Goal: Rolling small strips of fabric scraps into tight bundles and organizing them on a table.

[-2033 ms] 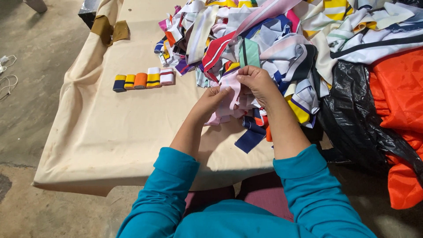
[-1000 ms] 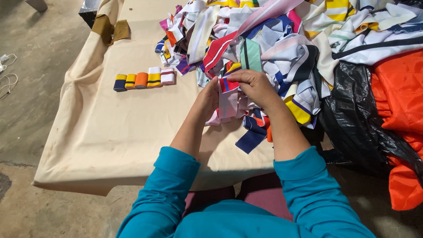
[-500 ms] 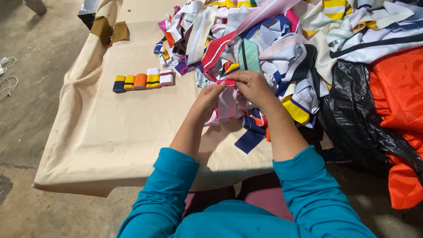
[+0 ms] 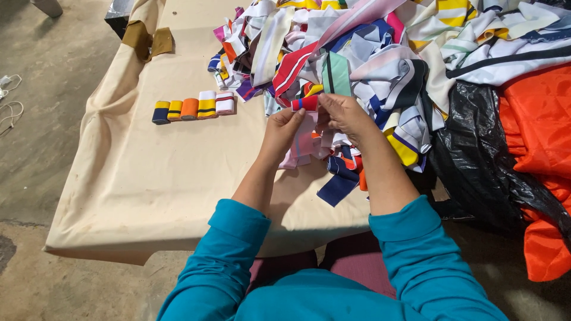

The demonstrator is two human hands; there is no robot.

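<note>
both hands, left hand (image 4: 284, 132) and right hand (image 4: 344, 116), have fingers closed on a half-rolled strip (image 4: 305, 104); its loose tail could slacken and unroll the coil.

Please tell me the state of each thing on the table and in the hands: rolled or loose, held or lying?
Strip: partly rolled, tail hanging, held by both hands.
Left hand: closed on the strip.
Right hand: pinching the strip's rolled end.
Five rolls: rolled, in a row on the cloth.
Pile: loose, tangled.
Black bag: crumpled.
</note>
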